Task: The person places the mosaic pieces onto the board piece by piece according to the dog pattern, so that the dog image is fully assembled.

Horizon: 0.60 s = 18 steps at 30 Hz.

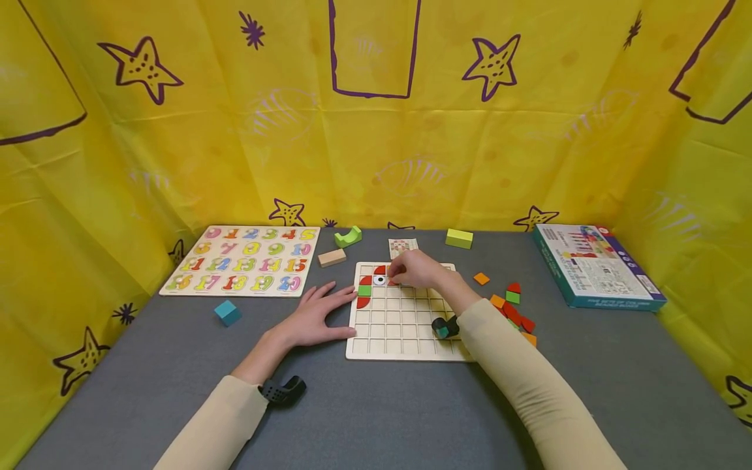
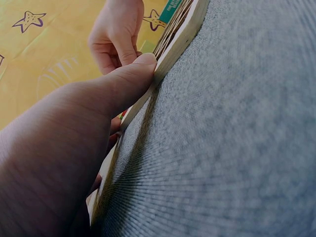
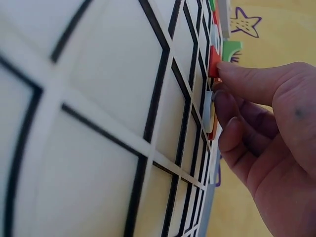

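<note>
Flat on the grey bench (image 1: 147, 391), left hand (image 1: 314, 318) steadies the white wooden grid board (image 1: 399, 329) while right hand (image 1: 414, 269) pinches a red tile (image 3: 214, 61).

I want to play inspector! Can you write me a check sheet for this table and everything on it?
Surface: grey table, cloth-like.
Job's things: grid board with a few tiles at its top left; the right hand pinches a red tile there.
Clutter: number puzzle, loose tiles, blocks, card, box.
Hands: left hand flat on the table, thumb against the board's edge.
Cables: nothing seen.
Surroundings: yellow star curtain.
</note>
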Available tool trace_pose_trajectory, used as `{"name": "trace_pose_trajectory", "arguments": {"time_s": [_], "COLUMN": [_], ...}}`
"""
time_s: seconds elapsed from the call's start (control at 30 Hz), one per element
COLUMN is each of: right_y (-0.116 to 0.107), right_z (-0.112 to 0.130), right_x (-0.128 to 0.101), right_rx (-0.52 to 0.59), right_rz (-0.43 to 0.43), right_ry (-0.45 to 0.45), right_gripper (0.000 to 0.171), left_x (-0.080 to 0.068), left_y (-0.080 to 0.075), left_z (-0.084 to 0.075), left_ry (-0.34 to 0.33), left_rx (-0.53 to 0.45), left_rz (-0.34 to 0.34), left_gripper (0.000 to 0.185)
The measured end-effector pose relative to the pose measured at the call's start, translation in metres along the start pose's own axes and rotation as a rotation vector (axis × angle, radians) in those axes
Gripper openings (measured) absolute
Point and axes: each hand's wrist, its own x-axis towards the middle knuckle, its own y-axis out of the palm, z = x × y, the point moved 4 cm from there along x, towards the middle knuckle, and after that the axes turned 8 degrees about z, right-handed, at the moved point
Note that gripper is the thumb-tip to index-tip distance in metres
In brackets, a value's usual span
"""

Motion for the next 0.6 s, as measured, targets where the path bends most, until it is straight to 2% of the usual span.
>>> {"name": "trace_pose_trajectory", "arguments": {"time_s": [0.6], "right_y": [-0.0009], "right_z": [0.0014], "right_x": [-0.0022], "right_rx": [0.02], "right_rz": [0.005], "right_ry": [-0.007], "right_gripper": [0.007], "left_x": [0.0004], "left_y": [0.0006], "left_z": [0.0012], "left_ry": [0.002], "left_rx": [0.012], "left_rz": [-0.003], "left_gripper": [0.081]}}
